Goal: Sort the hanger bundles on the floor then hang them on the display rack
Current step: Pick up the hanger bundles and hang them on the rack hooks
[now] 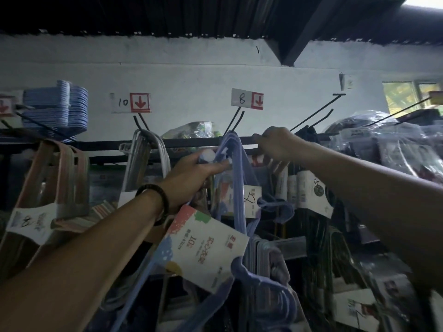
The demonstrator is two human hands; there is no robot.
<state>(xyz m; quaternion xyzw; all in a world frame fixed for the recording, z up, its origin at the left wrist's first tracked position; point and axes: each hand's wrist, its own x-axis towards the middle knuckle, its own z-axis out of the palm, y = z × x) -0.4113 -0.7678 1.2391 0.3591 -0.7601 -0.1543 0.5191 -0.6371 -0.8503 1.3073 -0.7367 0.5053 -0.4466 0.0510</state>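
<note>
Left hand (191,168) grips the purple hanger bundle (206,248) by its hooks; right hand (275,144) holds the rack rail (187,143). Best to seat the hooks fully on the "8" peg (236,122) before letting go.

Dim, soft focus; window (407,94) daylight, perhaps.

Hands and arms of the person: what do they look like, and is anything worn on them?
Both forearms are bare, with no sleeves in view, and neither the left hand nor the right hand wears a glove. The only thing worn is a dark beaded bracelet round the left wrist.
</note>
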